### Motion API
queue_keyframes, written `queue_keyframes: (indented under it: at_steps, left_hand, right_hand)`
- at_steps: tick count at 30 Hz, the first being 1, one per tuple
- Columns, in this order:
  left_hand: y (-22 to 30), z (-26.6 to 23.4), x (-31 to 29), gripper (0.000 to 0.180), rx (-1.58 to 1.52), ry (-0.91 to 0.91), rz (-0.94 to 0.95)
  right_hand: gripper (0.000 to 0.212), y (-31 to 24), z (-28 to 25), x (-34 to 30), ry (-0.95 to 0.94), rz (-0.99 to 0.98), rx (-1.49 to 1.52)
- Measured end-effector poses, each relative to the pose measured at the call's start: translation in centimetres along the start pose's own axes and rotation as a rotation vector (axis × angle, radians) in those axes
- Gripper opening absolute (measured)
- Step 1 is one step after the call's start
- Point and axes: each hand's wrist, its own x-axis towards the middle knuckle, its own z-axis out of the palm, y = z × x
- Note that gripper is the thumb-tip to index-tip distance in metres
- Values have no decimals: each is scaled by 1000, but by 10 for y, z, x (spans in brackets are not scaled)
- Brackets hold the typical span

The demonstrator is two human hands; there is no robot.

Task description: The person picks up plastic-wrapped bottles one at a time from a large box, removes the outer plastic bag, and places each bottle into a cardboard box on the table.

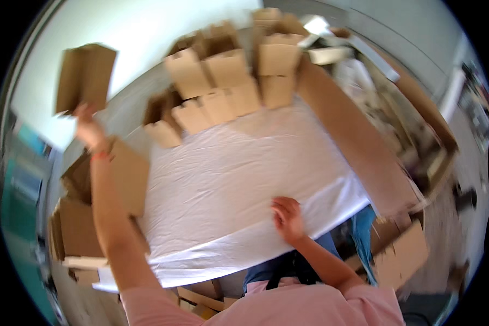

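My left arm reaches far out to the upper left. In my left hand (90,129) is a brown cardboard box (86,76), gripped at its lower edge and raised in front of a pale wall. My right hand (289,218) hovers near the front edge of a table covered in white cloth (239,168). Its fingers are loosely curled, and I see nothing in them. Along the table's far side stand several open small cardboard boxes (218,81) with their flaps up, some stacked on others.
A large carton (353,136) full of mixed packing and pale items borders the table's right side. More open cardboard boxes (119,174) stand at the left edge. Below right are another open carton (399,255) and a blue plastic bag (362,239). Cardboard (201,298) lies beneath the near edge.
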Motion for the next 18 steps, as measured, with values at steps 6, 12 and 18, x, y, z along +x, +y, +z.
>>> queue_keyframes:
  at_steps: [6,12,18]
  left_hand:
    - [162,64,-155,35,640,-372,171]
    - [143,42,-307,23,335,-653,-80]
    - [118,58,-408,33,334,-785,-246]
  right_hand:
    - [25,10,0,3,95,-23,26]
    - [28,-12,-51,16,161,-16,213]
    - [32,-25,-241,96,291,-255,-52]
